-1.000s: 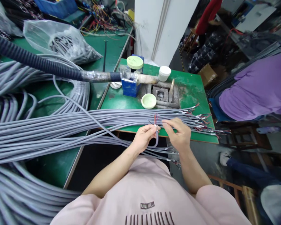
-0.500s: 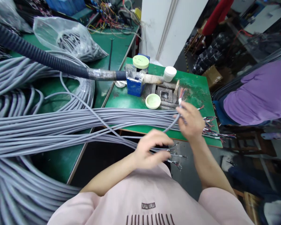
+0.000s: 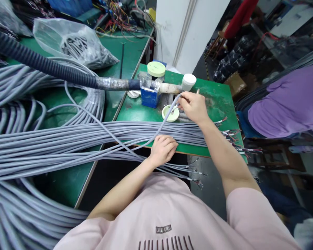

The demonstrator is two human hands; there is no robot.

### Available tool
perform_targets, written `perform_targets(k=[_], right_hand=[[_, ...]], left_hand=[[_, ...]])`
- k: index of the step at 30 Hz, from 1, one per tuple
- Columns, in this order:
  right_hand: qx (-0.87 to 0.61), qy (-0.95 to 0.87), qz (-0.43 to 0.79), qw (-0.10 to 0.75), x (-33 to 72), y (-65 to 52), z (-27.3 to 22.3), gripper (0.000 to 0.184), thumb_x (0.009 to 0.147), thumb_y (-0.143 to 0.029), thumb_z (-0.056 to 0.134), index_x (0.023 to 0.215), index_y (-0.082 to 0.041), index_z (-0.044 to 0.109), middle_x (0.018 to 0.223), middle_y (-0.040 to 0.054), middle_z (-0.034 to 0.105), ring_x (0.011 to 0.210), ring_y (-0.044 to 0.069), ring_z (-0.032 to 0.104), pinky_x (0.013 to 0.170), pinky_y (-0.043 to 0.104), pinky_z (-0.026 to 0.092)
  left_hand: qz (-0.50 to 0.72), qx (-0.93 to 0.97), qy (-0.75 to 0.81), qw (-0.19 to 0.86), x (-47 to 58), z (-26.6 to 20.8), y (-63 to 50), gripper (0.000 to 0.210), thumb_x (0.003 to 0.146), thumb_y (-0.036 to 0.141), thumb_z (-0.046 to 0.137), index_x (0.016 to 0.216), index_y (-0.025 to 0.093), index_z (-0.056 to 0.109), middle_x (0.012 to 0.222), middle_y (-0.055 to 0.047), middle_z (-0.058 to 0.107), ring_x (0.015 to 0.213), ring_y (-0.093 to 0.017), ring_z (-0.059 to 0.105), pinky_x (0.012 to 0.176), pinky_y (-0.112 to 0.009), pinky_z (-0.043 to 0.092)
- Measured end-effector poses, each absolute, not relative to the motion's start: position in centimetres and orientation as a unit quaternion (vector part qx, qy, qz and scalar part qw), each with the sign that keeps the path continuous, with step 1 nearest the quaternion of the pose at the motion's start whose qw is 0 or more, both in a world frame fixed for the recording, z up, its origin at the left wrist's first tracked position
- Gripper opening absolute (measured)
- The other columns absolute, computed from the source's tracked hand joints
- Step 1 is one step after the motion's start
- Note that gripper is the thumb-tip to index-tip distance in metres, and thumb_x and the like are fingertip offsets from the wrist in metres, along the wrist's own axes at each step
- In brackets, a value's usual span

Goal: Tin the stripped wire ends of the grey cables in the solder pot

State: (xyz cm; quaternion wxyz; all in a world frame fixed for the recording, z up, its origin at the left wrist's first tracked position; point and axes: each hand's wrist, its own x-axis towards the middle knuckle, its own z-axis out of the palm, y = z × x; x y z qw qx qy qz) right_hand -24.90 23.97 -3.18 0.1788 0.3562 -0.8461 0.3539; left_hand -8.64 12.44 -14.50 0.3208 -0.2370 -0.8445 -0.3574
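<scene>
My right hand [image 3: 192, 107] pinches a single grey cable [image 3: 167, 116] near its end. The cable arches up from the bundle, and its stripped wire ends point down into a small pale green dish [image 3: 167, 117]. My left hand [image 3: 163, 149] lies with curled fingers at the front of the grey cable bundle [image 3: 135, 129], close by the table edge. What its fingers enclose is hidden. The bundle's far ends show coloured wires [image 3: 231, 134] at the table's right side. Shorter cable ends [image 3: 195, 172] hang past the front edge, below my left hand.
A ribbed black hose [image 3: 75, 77] ends at a blue box [image 3: 149, 97] on the green table [image 3: 214, 97]. Behind stand a white tub [image 3: 189, 81] and a lidded jar [image 3: 156, 68]. Coiled cables [image 3: 28, 198] fill the left. A person in purple [image 3: 289, 104] sits at right.
My right hand has moved left and away from me, bringing the cable's wire end from upright down to the dish. My left hand has lowered onto the bundle's front, its fingers curling in.
</scene>
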Motion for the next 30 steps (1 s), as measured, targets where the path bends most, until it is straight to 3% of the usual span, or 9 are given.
perform_targets(k=[12, 22, 30], right_hand=[[0.318, -0.844, 0.422, 0.094, -25.1, 23.2, -5.0, 0.021, 0.088, -0.029, 0.051, 0.07, -0.019, 0.059, 0.059, -0.0019, 0.063, 0.062, 0.018, 0.067, 0.059, 0.027, 0.048], [0.315, -0.846, 0.421, 0.084, -25.6, 23.3, -6.1, 0.02, 0.087, -0.028, 0.051, 0.071, -0.02, 0.06, 0.061, -0.0018, 0.063, 0.062, 0.017, 0.067, 0.058, 0.026, 0.047], [0.324, -0.853, 0.39, 0.125, -24.9, 23.4, -4.4, 0.02, 0.088, -0.028, 0.052, 0.075, -0.018, 0.063, 0.064, -0.001, 0.064, 0.062, 0.017, 0.064, 0.062, 0.026, 0.046]], left_hand=[[-0.335, -0.246, -0.853, 0.315, -8.7, -14.6, 12.5, 0.012, 0.088, 0.017, 0.055, 0.096, 0.021, 0.063, 0.092, -0.001, 0.071, 0.1, -0.018, 0.06, 0.09, -0.037, 0.038], [-0.327, -0.249, -0.853, 0.323, -8.7, -14.5, 12.5, 0.012, 0.088, 0.017, 0.055, 0.095, 0.02, 0.063, 0.09, -0.002, 0.071, 0.099, -0.019, 0.06, 0.089, -0.037, 0.038], [-0.322, -0.248, -0.857, 0.317, -8.7, -14.4, 12.5, 0.012, 0.088, 0.017, 0.055, 0.095, 0.021, 0.064, 0.091, -0.001, 0.072, 0.1, -0.019, 0.061, 0.089, -0.037, 0.038]])
